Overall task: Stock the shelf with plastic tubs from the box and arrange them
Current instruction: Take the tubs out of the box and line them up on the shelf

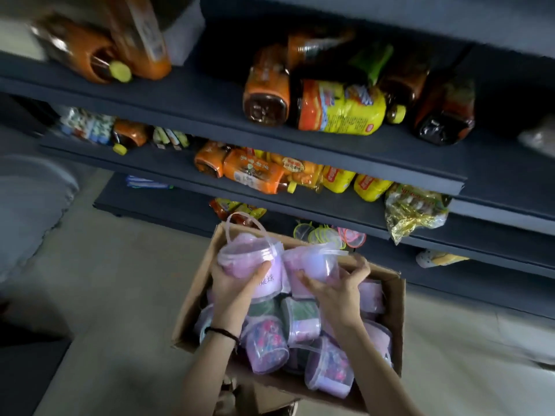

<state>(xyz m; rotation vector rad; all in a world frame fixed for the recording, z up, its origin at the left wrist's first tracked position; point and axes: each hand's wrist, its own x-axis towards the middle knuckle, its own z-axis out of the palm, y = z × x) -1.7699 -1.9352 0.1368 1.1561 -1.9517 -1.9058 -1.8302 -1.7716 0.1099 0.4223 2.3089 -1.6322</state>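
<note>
A cardboard box (393, 298) stands on the floor below the dark shelves, holding several purple plastic tubs (265, 345). My left hand (231, 283) grips one purple tub with a clear lid and loop handle (255, 259), lifted above the box. My right hand (339, 288) grips a second purple tub (315, 265) right beside the first. Both tubs are tilted and nearly touch each other over the box's far half.
Dark blue shelves (360, 151) rise behind the box, carrying orange and yellow bottles (339, 108) and snack bags (411, 210). Small coloured strainers (330, 235) lie on the lowest shelf just beyond the box. A pale floor (120, 280) spreads to the left.
</note>
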